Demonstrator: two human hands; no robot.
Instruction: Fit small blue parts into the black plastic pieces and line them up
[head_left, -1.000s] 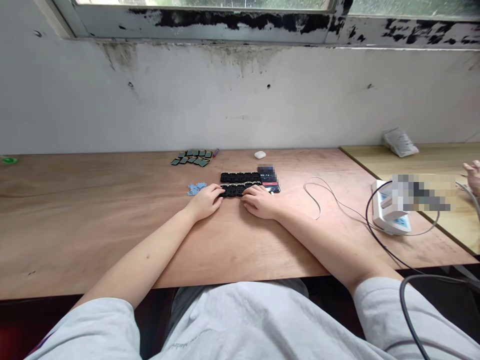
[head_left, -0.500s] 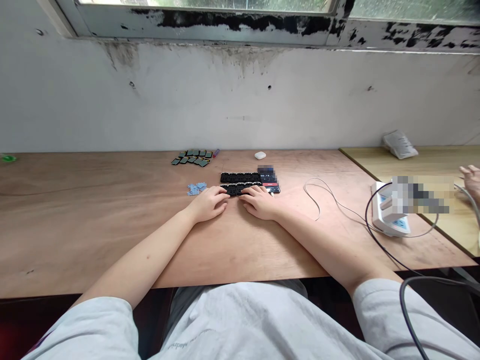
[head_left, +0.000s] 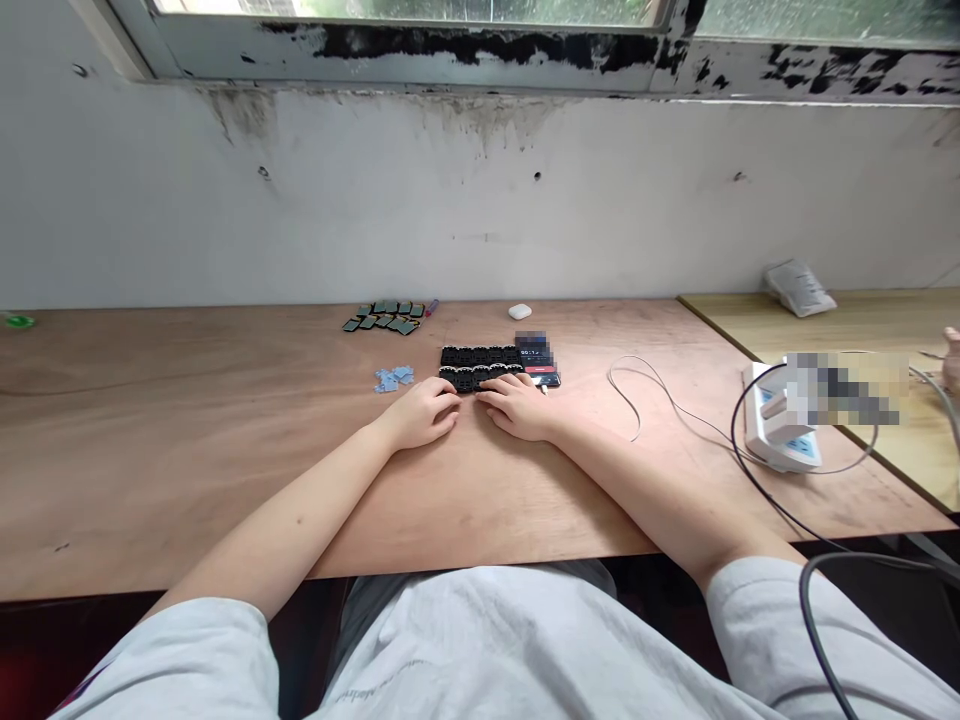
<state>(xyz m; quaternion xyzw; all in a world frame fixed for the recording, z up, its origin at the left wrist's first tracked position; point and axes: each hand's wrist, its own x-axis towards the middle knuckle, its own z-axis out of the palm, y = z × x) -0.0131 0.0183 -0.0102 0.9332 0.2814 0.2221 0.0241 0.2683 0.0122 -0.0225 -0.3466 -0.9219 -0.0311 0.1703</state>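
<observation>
Head view: front black row [head_left: 462,378] lies at curled fingers [head_left: 500,393], any pinch unclear

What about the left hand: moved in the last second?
Yes: judged against the blue pieces, which stayed put, the left hand has shifted slightly right and toward the person.

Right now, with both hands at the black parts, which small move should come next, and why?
Perhaps the left hand could reach for one of the blue pieces: they lie loose just beyond it, toward the left, while the right hand is at the front row of black parts and might steady it.
</observation>
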